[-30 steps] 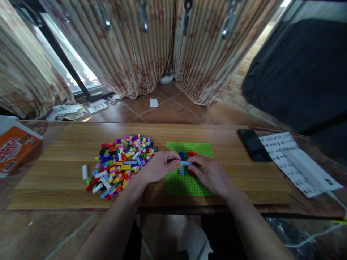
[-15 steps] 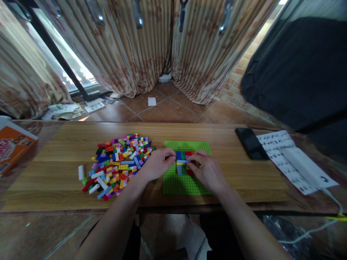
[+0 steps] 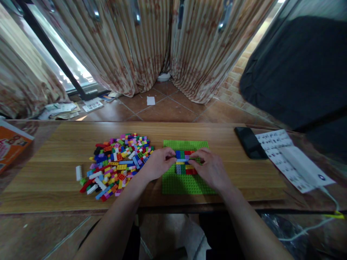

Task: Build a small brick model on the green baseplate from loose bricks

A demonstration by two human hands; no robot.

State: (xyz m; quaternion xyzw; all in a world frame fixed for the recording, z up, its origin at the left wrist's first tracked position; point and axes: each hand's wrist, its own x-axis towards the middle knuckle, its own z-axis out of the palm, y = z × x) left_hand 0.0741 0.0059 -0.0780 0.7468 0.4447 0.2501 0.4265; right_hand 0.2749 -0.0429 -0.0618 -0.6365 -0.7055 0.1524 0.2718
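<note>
Two bare hands meet over the green baseplate [image 3: 187, 186], with one long light blue brick [image 3: 181, 160] between them, lying across the cluster of coloured bricks [image 3: 180, 169] at the plate's middle. The right hand [image 3: 208, 167] has thumb and fingers pinched at the strip's right end; the left hand [image 3: 160, 163] has its fingers nearly together at the left end, though whether they grip or merely touch, I cannot tell. The strip should prove light, stiff and hard to break, its smooth plastic a little slippery; it is best taken by its two short ends, fingertips clear of the underside. The loose brick pile [image 3: 115, 168] lies left on the tabletop [image 3: 54, 155].
</note>
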